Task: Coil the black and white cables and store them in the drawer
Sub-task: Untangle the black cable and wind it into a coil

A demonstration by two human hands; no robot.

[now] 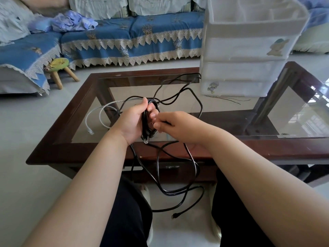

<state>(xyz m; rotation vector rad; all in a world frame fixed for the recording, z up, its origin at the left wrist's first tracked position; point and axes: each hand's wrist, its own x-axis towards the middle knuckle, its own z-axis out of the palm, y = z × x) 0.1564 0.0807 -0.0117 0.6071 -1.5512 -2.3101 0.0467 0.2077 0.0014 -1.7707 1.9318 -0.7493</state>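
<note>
Mid-coil on black cable (179, 191): left hand (132, 120) grips the loops, right hand (175, 126) pinches a strand beside them; next, prob. feed another wrap w/o snagging slack.

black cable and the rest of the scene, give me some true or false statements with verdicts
1. The left hand grips a small coil of the thin black cable. True.
2. The thin white cable is already coiled in the right hand. False: it lies loose on the glass-topped wooden table; the right hand pinches black cable.
3. Loose black cable hangs over the table's near edge towards the floor. True.
4. The white plastic drawer unit stands on the floor. False: it stands on the table.
5. A drawer is pulled open. False: all look shut.
</note>
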